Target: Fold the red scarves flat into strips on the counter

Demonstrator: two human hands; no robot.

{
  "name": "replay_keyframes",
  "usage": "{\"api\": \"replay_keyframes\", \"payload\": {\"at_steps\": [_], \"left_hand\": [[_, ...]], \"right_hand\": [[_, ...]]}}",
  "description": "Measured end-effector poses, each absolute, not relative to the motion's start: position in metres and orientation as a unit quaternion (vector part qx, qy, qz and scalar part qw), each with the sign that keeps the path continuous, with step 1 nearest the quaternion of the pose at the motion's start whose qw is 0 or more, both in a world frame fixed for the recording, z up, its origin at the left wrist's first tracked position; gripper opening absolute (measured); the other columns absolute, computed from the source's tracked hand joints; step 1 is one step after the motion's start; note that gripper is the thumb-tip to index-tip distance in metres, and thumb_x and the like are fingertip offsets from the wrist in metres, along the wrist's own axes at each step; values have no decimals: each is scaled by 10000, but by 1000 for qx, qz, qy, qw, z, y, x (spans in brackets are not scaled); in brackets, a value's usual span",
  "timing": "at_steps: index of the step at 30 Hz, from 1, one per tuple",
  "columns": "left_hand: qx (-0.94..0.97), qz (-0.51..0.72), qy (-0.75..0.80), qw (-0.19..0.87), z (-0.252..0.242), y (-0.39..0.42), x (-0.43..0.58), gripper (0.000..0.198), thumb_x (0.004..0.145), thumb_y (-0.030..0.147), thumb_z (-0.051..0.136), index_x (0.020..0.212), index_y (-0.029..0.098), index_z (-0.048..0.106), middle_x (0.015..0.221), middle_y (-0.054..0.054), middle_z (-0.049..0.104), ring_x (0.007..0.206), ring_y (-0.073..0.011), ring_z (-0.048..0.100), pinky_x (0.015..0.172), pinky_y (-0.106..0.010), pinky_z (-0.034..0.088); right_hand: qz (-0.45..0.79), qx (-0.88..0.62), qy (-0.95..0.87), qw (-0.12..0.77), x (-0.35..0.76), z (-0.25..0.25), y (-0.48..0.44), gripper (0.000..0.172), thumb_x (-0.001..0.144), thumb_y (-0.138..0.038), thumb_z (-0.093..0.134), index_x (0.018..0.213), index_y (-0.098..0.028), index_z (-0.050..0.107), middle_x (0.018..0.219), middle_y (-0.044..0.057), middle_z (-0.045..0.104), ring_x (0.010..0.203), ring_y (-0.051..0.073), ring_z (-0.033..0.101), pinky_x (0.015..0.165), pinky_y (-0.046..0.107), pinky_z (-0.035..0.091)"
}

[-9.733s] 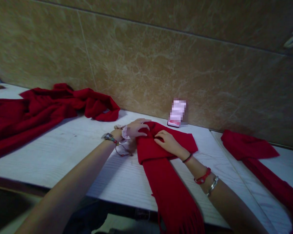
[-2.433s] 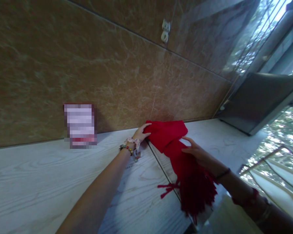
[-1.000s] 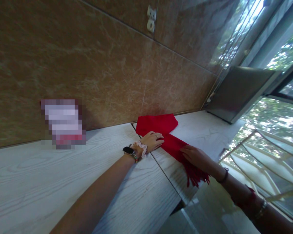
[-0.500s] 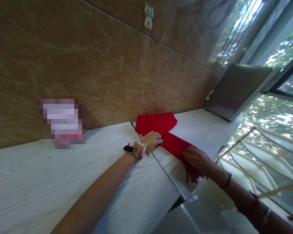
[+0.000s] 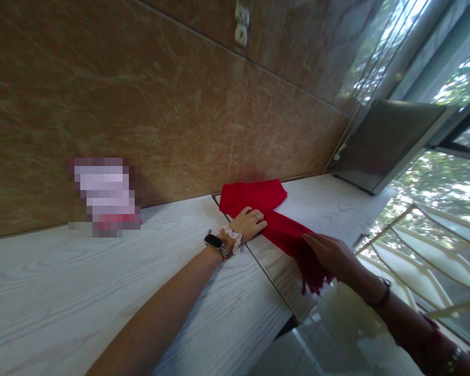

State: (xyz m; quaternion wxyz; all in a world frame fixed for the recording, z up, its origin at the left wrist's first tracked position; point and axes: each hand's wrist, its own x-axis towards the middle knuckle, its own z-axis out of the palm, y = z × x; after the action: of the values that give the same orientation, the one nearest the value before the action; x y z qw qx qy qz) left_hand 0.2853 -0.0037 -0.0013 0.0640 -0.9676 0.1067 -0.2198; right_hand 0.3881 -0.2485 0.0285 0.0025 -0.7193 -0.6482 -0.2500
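A red fringed scarf (image 5: 272, 216) lies folded on the pale wood-grain table (image 5: 82, 292), close to the brown marble wall. My left hand (image 5: 249, 223) rests flat on the scarf's near edge, fingers stretched out. My right hand (image 5: 329, 253) lies flat on the scarf's fringed end near the table's front edge, fingers extended and together. Both wrists carry bracelets; the left also has a watch and a scrunchie.
A blurred pink-white object (image 5: 105, 196) stands against the wall at the left. A seam (image 5: 268, 279) splits two table tops. A grey panel (image 5: 384, 143) leans at the right by an open window with railings (image 5: 426, 240). A white socket (image 5: 241, 23) sits on the wall.
The scarf has been lowered from a half-lifted bundle to lie flat on the table. Over the last half second my right hand slid a little right along the fringed end; my left fingers straightened.
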Motion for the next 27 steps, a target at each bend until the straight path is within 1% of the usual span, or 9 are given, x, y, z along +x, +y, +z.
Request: {"api": "replay_keyframes", "payload": {"at_steps": [4, 7, 10, 13, 16, 19, 22, 24, 27], "left_hand": [[-968, -231, 96, 25, -7, 0, 284, 205, 816, 119, 476, 974, 162, 599, 1179, -108, 544, 1155, -233, 440, 998, -468, 280], [-965, -241, 86, -61, -12, 5, 281, 452, 721, 176, 562, 1169, 149, 510, 1323, -120, 431, 1234, -227, 372, 1055, -464, 216], [-962, -249, 39, -102, -13, 10, 278, 634, 753, 307, 551, 1338, 164, 356, 1411, -110, 325, 1307, -245, 264, 1074, -479, 163], [-975, -201, 7, -90, -13, 14, 275, 625, 806, 465, 489, 1355, 200, 354, 1433, -85, 301, 1339, -280, 181, 1074, -519, 105], [-984, -161, 23, -74, -13, 17, 272, 559, 823, 526, 455, 1316, 264, 418, 1435, -48, 306, 1343, -282, 175, 1065, -536, 111], [-982, -174, 18, -71, -10, 18, 270, 436, 873, 440, 407, 1276, 287, 467, 1413, -22, 350, 1332, -259, 220, 1059, -533, 149], [-965, -241, -84, -63, -9, 21, 269, 417, 904, 329, 344, 1303, 258, 442, 1417, -32, 342, 1333, -243, 217, 1068, -527, 134], [-954, -241, -162, -67, -11, 23, 270, 447, 899, 357, 362, 1329, 249, 412, 1441, -57, 288, 1343, -292, 169, 1047, -569, 142], [-957, -188, -204, -88, -15, 25, 270, 486, 888, 426, 386, 1348, 268, 383, 1452, -75, 256, 1338, -347, 150, 1011, -609, 186]], "right_hand": [[-249, -694, -675, 7, 374, 16, -247, 301, 826, -40, 386, 964, -118, 642, 889, 120, 685, 760, 181, 653, 650, 271, 547], [-224, -698, -680, 5, 368, 7, -247, 233, 838, -100, 432, 893, -138, 656, 843, 101, 677, 756, 177, 639, 683, 284, 546], [-205, -711, -671, 44, 370, 13, -245, 224, 868, -178, 436, 924, -156, 652, 913, 90, 675, 840, 183, 626, 766, 315, 534], [-216, -718, -653, 106, 380, 27, -226, 262, 888, -222, 413, 1019, -148, 628, 1033, 118, 649, 963, 206, 592, 861, 366, 495], [-220, -730, -628, 155, 397, 30, -185, 343, 892, -251, 394, 1164, -118, 553, 1209, 168, 557, 1131, 237, 502, 959, 413, 421], [-177, -765, -601, 151, 419, 19, -134, 449, 885, -255, 378, 1300, -93, 429, 1359, 176, 420, 1292, 270, 322, 1024, 463, 330], [-77, -814, -569, 90, 438, 7, -98, 494, 903, -326, 334, 1377, -186, 326, 1453, 113, 284, 1340, 297, 207, 1028, 538, 267], [-25, -830, -555, 59, 448, 4, -86, 496, 912, -370, 303, 1384, -216, 313, 1455, 106, 280, 1334, 303, 222, 1015, 556, 267], [-4, -829, -557, 47, 457, 4, -83, 475, 915, -387, 294, 1360, -236, 362, 1411, 110, 368, 1308, 275, 296, 1010, 518, 296]]}}
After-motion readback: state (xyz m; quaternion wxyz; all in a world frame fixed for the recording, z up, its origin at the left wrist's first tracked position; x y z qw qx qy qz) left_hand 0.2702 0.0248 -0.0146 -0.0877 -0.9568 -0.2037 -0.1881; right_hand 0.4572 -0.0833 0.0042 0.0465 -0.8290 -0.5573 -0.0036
